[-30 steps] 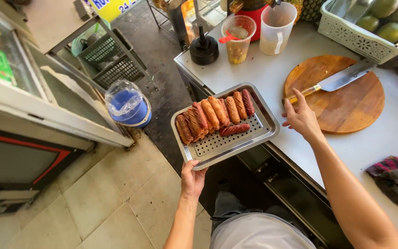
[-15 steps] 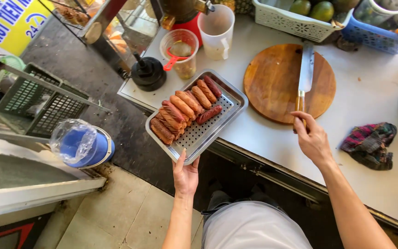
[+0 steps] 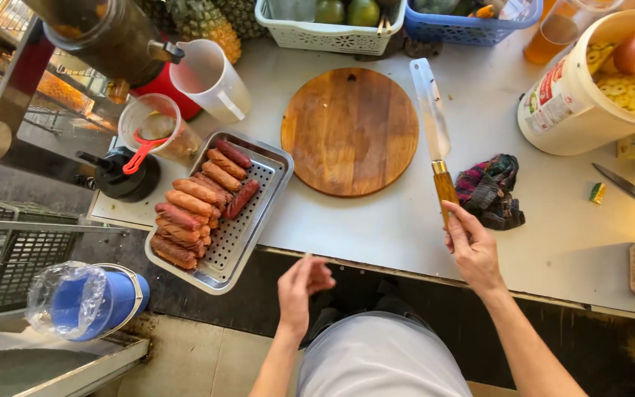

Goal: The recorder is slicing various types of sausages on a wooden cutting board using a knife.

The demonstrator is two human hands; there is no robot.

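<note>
One knife [image 3: 435, 132] lies just right of the round cutting board [image 3: 350, 131], right hand [image 3: 472, 246] pinching its wooden handle. Left hand [image 3: 299, 287] hangs loose, fingers apart, beside one sausage tray [image 3: 255, 228].

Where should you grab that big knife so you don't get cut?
Grab the knife by its wooden handle, coming from the near edge where the right hand is. The handle points toward the person; the long flat blade points away, beside the round board.

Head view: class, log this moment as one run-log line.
right hand: fingertips on knife handle | left hand: free, beside sausage tray | cutting board: bare
</note>
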